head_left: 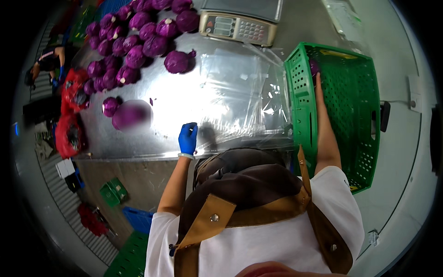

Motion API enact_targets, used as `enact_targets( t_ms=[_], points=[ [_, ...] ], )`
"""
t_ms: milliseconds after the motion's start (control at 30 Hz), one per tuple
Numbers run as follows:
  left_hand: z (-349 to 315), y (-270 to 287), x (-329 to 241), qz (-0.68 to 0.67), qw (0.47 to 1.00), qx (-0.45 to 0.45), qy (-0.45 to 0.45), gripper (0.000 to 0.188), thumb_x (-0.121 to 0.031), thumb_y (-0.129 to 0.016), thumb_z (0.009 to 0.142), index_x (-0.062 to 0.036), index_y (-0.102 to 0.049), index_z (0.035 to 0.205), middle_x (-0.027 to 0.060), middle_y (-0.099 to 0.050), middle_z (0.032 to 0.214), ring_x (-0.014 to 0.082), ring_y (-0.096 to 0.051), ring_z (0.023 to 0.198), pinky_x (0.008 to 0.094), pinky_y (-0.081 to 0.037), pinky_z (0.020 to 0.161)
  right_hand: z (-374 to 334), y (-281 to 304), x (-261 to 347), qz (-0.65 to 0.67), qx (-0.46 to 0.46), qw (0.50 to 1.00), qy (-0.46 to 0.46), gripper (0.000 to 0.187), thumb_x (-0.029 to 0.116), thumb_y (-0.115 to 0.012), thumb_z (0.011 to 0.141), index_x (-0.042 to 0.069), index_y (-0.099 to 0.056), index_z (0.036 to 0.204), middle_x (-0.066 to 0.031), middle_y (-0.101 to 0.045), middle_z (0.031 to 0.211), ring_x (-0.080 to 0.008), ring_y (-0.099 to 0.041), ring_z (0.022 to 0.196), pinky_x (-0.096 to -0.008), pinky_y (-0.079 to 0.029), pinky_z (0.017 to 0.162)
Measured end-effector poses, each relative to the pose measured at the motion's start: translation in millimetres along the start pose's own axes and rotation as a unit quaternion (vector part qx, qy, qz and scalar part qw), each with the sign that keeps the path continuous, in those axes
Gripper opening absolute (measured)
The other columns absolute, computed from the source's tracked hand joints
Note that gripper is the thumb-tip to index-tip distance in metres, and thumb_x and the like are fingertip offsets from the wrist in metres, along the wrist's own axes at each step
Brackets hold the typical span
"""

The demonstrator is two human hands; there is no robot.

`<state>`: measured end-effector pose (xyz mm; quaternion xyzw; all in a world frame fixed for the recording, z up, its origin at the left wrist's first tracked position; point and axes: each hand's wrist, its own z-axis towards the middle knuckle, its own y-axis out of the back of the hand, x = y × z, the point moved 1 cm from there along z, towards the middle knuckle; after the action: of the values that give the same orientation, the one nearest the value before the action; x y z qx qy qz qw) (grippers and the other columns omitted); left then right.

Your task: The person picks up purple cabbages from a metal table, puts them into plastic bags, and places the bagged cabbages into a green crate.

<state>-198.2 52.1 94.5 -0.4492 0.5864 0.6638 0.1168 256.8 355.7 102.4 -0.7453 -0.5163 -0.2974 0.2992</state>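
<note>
With the middle of the view as our dial's hub, we reach our right hand [318, 79] toward two o'clock, down into a tall green perforated plastic crate [302, 108], where a red cabbage [314, 67] shows at its fingertips; we cannot tell whether the fingers close around the cabbage or merely touch it. Our left hand [188, 138], in a blue glove, hangs near the hub at nine o'clock over the front edge of a stainless-steel table [152, 150], its fingers curled narrow; we see nothing in it but cannot rule out a pinch. A heap of red cabbages [136, 56] spreads toward ten and eleven, one lone head [179, 62] apart at eleven, a digital scale [240, 27] at twelve and clear plastic bags [244, 92] at one. If our right-hand hold is only by the fingertips, we judge, the smooth, round cabbage could slip and bruise on the hard plastic. The crate's rim could scrape our bare forearm, and a careless sweep of the left sleeve-free arm could drag the slick bags over the table's edge.
</note>
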Motion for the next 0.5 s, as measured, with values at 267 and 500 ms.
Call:
enact_targets(
  t_ms=[267, 500],
  points=[
    [-2.8, -61.7, 26.6, -0.041, 0.986, 0.123, -0.107, 0.019, -0.013, -0.077, 0.078, -0.0047, -0.070, 0.093, 0.0098, -0.067, 0.089, 0.0240, -0.065, 0.080, 0.0334, -0.052, 0.074, -20.7, 10.4, 70.3, -0.503, -0.171, 0.774, 0.345, 0.066, 0.039, -0.070, 0.086, 0.001, -0.048, 0.136, -0.0193, -0.053, 0.132, -0.0315, -0.055, 0.117, -0.0378, -0.043, 0.098],
    [23.6, -29.4, 26.8, -0.288, 0.941, 0.173, -0.042, 0.011, -0.002, -0.070, 0.084, -0.0009, -0.071, 0.095, 0.0074, -0.067, 0.092, 0.0170, -0.063, 0.088, 0.0280, -0.050, 0.081, -234.4, -173.1, -51.0, -0.471, 0.323, 0.580, 0.581, 0.030, 0.006, -0.063, 0.078, 0.005, -0.062, 0.108, -0.0119, -0.064, 0.107, -0.0292, -0.062, 0.102, -0.0405, -0.048, 0.089]
  ],
)
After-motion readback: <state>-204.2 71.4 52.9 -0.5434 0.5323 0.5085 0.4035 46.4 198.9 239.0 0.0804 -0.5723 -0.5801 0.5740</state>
